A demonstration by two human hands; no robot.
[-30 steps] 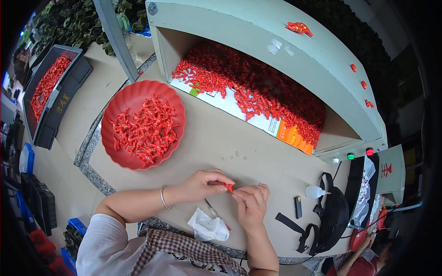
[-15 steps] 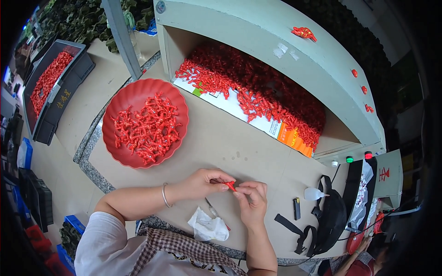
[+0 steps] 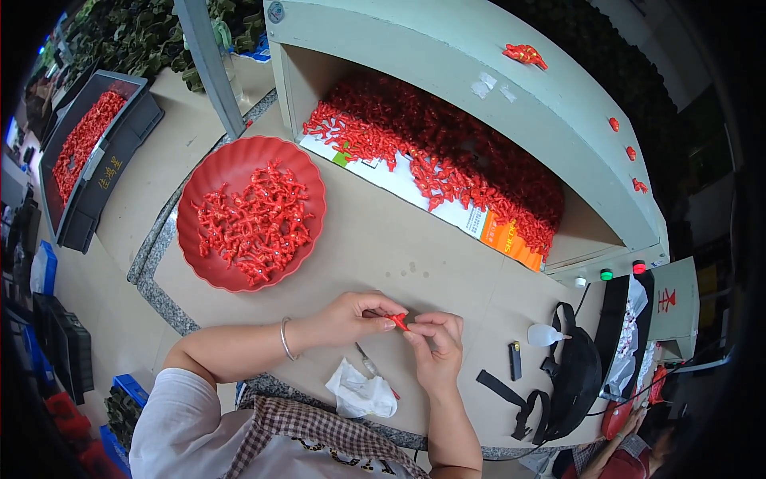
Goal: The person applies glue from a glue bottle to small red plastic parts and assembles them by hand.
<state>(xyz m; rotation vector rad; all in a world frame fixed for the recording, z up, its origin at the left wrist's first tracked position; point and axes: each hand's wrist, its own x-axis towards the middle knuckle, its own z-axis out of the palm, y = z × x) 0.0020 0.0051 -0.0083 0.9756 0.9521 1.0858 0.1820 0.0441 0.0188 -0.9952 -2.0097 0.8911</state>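
Observation:
My left hand (image 3: 351,318), with a silver bangle on its wrist, pinches a small glossy red plastic piece (image 3: 400,321) between thumb and fingers. The fingertips of my right hand (image 3: 438,345) close on the other end of the same piece, so it lies between both hands above the bench (image 3: 359,243). Its exact shape is partly covered by the fingers. Left of my hands stands a red scalloped bowl (image 3: 209,169) with a pile of similar red figures (image 3: 255,219). Just below my hands are a crumpled white cloth (image 3: 359,389) and a thin-handled tool (image 3: 367,364).
A pale green hooded cabinet (image 3: 447,56) at the back shelters a large heap of red pieces (image 3: 463,152). To the right lie a black strapped bag (image 3: 576,383), a small white bottle (image 3: 543,335) and a dark lighter-like object (image 3: 515,362). A grey crate (image 3: 94,191) stands far left.

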